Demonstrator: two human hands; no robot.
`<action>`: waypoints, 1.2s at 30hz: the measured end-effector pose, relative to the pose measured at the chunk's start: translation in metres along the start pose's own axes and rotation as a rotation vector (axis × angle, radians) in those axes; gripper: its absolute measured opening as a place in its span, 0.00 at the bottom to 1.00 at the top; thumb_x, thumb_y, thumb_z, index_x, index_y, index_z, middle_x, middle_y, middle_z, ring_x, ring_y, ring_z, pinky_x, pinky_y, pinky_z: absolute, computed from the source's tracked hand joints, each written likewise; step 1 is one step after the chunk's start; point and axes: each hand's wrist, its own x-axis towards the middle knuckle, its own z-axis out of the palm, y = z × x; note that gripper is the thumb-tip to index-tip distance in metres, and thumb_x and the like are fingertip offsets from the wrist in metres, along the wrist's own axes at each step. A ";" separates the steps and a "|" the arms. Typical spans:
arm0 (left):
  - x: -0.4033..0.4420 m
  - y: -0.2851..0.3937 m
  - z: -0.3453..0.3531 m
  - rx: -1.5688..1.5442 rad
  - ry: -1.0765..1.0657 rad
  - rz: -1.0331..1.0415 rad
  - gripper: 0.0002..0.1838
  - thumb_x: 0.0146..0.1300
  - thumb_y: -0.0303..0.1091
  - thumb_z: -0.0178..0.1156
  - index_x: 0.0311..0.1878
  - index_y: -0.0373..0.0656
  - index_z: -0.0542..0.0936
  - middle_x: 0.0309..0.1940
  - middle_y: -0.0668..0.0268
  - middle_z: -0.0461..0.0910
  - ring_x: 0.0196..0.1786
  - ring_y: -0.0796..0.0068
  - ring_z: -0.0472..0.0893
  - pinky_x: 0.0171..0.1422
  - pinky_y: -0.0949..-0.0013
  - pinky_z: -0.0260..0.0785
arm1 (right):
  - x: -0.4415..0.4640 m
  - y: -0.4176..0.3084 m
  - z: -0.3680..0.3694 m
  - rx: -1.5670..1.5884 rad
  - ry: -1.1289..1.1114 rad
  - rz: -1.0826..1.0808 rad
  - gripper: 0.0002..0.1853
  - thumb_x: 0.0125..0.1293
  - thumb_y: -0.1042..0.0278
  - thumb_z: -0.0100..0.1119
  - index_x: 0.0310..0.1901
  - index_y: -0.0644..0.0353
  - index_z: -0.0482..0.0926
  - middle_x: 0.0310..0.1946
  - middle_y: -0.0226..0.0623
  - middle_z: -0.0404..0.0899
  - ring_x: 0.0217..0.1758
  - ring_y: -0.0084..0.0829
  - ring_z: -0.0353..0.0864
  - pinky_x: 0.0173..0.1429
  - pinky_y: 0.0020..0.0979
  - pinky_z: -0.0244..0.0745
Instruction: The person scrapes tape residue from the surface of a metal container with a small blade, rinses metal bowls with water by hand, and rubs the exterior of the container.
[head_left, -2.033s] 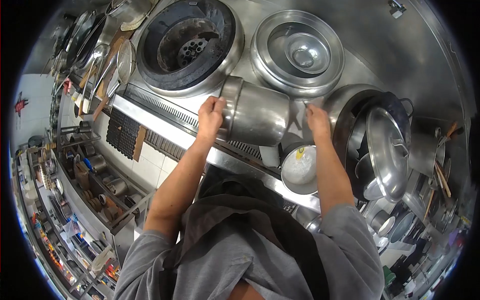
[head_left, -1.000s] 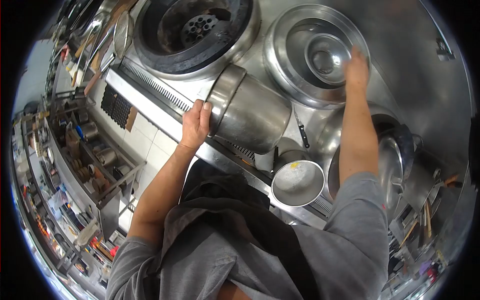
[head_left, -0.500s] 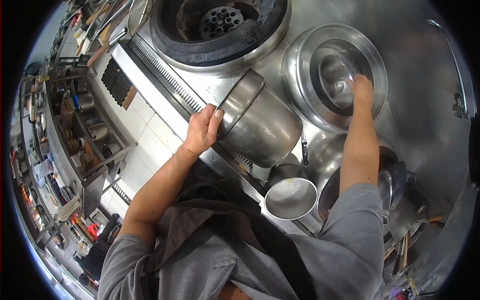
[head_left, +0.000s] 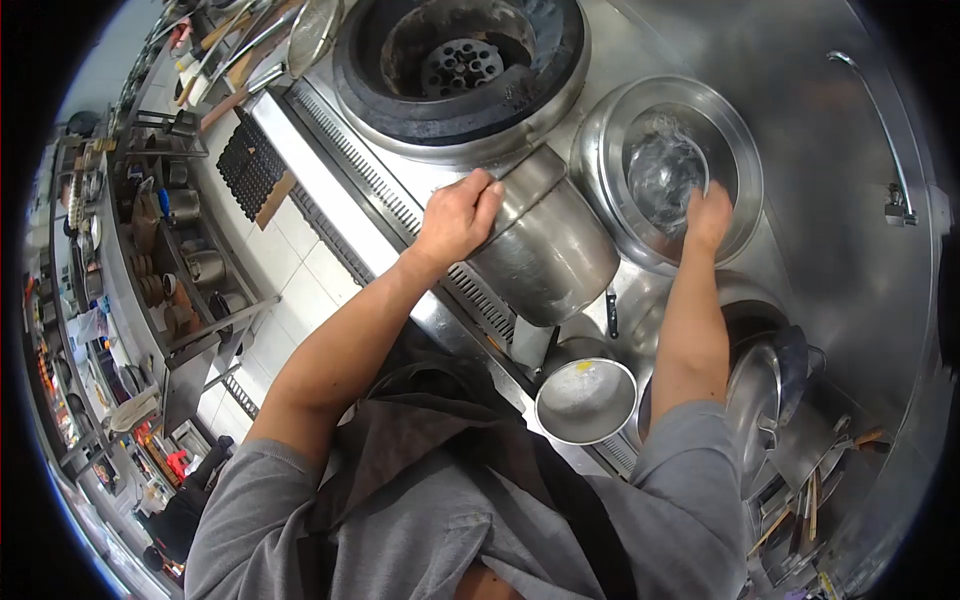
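Two hands, apart: my left hand clamping a tilted pot; my right hand gripping a bowl, unlifted from the basin beneath.

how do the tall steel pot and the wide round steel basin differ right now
The tall steel pot is tipped over, while the wide round steel basin sits with its opening up. The pot is deep and narrow; the basin has a broad rim. The left hand grips the pot, while the right hand reaches into the basin. Both are bare silvery metal.
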 end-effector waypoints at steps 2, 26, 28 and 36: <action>0.006 0.004 0.002 0.070 0.063 0.075 0.07 0.68 0.34 0.58 0.41 0.41 0.77 0.32 0.52 0.81 0.36 0.48 0.81 0.42 0.52 0.73 | -0.011 -0.003 -0.011 0.126 -0.013 0.294 0.12 0.56 0.66 0.61 0.33 0.68 0.79 0.33 0.56 0.80 0.41 0.57 0.80 0.49 0.51 0.74; -0.013 0.030 0.054 0.174 -0.312 0.866 0.16 0.49 0.34 0.62 0.43 0.45 0.84 0.49 0.62 0.81 0.61 0.61 0.77 0.72 0.52 0.63 | -0.050 -0.079 -0.168 0.601 -0.047 0.387 0.13 0.55 0.70 0.63 0.21 0.63 0.68 0.19 0.25 0.64 0.25 0.20 0.60 0.31 0.30 0.56; -0.013 0.033 0.049 0.164 -0.219 0.969 0.17 0.50 0.35 0.62 0.45 0.44 0.84 0.50 0.60 0.81 0.62 0.60 0.76 0.72 0.52 0.62 | -0.052 -0.066 -0.162 0.565 -0.052 0.368 0.13 0.55 0.69 0.63 0.21 0.64 0.70 0.19 0.26 0.65 0.25 0.21 0.61 0.32 0.30 0.57; 0.008 0.043 0.048 0.365 -0.152 0.675 0.17 0.61 0.44 0.61 0.47 0.43 0.83 0.54 0.59 0.80 0.67 0.57 0.72 0.76 0.48 0.53 | -0.056 -0.065 -0.173 0.428 -0.035 0.249 0.18 0.55 0.65 0.63 0.23 0.66 0.64 0.18 0.38 0.61 0.24 0.30 0.60 0.31 0.37 0.60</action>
